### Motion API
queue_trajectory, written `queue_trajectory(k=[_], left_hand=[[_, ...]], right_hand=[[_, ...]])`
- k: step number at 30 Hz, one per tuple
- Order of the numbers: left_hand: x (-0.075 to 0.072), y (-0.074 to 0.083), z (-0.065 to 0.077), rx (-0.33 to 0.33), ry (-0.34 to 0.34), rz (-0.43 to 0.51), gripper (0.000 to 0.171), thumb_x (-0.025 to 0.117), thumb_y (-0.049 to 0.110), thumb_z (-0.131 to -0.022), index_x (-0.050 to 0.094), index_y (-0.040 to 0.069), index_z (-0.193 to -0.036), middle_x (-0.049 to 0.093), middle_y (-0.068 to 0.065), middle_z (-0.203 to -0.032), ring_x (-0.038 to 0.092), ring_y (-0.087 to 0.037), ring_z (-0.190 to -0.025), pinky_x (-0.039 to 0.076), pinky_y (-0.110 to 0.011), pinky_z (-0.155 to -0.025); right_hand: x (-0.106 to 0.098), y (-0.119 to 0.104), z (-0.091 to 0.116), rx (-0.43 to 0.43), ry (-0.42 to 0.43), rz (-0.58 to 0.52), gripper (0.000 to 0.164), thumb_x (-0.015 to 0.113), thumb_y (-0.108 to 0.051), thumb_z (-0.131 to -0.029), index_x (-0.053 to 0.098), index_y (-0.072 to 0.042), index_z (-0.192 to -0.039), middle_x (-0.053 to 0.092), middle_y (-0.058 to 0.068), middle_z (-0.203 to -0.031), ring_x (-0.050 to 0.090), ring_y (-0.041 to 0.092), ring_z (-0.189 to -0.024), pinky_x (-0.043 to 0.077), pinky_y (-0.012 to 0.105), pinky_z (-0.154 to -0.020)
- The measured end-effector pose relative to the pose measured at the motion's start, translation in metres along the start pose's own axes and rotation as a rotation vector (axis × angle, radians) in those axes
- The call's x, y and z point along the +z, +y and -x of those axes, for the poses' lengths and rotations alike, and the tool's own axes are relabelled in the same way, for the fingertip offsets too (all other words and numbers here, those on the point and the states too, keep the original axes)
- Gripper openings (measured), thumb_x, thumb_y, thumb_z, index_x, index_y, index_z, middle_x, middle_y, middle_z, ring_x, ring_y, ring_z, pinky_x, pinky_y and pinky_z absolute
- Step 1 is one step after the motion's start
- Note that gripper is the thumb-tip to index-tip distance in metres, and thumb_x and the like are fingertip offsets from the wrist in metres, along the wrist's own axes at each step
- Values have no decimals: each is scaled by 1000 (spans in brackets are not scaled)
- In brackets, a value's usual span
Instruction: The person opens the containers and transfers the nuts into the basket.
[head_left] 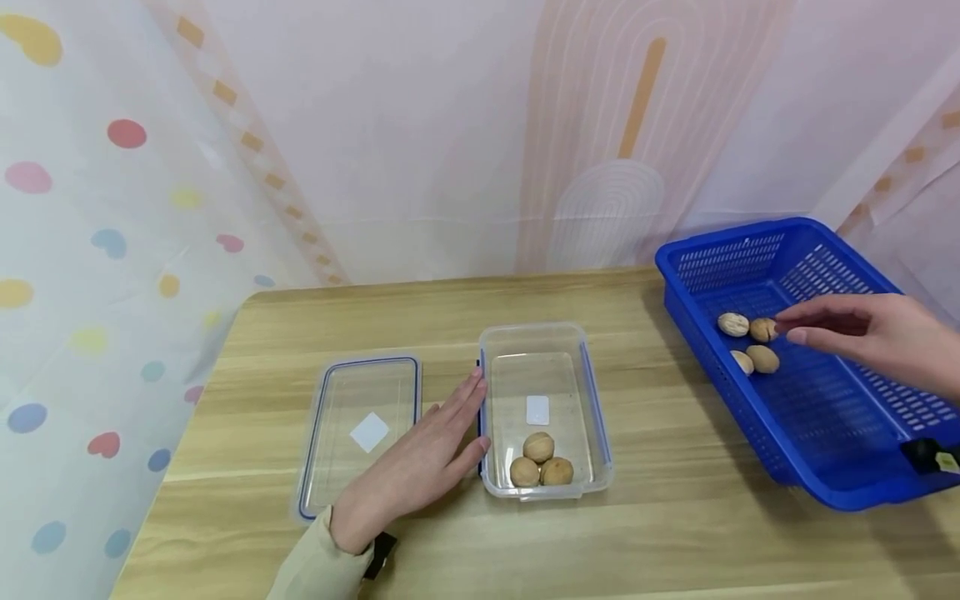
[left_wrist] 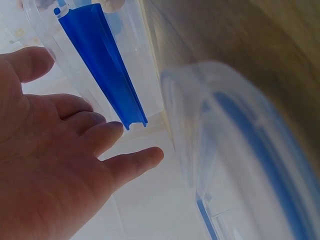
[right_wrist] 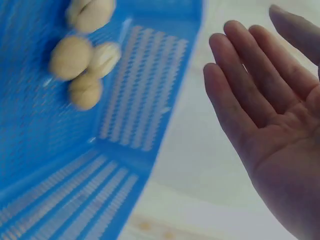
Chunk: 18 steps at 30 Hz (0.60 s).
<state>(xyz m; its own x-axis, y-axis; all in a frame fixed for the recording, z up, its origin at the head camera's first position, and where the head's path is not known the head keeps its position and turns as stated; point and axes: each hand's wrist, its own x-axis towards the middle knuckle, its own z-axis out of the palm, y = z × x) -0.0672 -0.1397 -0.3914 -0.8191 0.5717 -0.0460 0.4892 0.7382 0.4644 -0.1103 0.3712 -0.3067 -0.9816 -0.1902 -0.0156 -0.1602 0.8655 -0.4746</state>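
Note:
My left hand (head_left: 420,467) rests with straight fingers against the left side of a clear plastic container (head_left: 510,340), at its blue clip (left_wrist: 97,60). Three walnuts (head_left: 538,447) lie together inside the container, at its near end. My right hand (head_left: 873,337) is held over a blue plastic basket (head_left: 806,433), fingers extended and nothing in its palm in the right wrist view. Several walnuts (right_wrist: 71,57) sit grouped on the basket's floor, close by the right fingertips in the head view.
The container's clear lid (head_left: 345,392), with a blue seal and a white label, lies on the wooden table (head_left: 450,308) left of the container, partly under the left forearm. A patterned curtain (head_left: 420,142) hangs behind the table's back edge. The basket's rim stands high at the right.

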Motion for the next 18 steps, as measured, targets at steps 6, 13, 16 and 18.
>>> queue_trajectory(k=[6,13,16,18], left_hand=[[-2,0,-1,1,-5,2,70,45,41,-111,17,6,-165,8,-5,-173,17,-21,-157,26,-59,-120],[-2,1,0,-2,-4,0,70,45,41,-111,17,6,-165,8,-4,-172,17,-22,-157,27,-58,-121],[-1,0,0,0,-5,-2,70,45,41,-111,17,6,-165,8,-5,-172,17,-22,-157,27,-58,-121],[-1,0,-1,3,-3,-2,70,45,40,-111,17,6,-165,8,-5,-172,18,-22,-156,27,-58,-120]], right_hand=[[2,-28,20,-49,139,-133,23,66,-8,-102,72,-4,-124,71,-20,-108,59,-16,-91,47,4,-73],[14,-61,37,-140,202,-249,27,67,2,-99,74,-8,-123,70,-23,-115,61,-10,-105,44,2,-83],[21,-74,41,-181,223,-300,31,68,7,-96,75,-7,-122,73,-16,-116,63,-7,-111,45,3,-87],[24,-81,43,-207,227,-318,32,69,8,-95,75,-9,-121,75,-10,-118,61,-6,-117,45,4,-90]])
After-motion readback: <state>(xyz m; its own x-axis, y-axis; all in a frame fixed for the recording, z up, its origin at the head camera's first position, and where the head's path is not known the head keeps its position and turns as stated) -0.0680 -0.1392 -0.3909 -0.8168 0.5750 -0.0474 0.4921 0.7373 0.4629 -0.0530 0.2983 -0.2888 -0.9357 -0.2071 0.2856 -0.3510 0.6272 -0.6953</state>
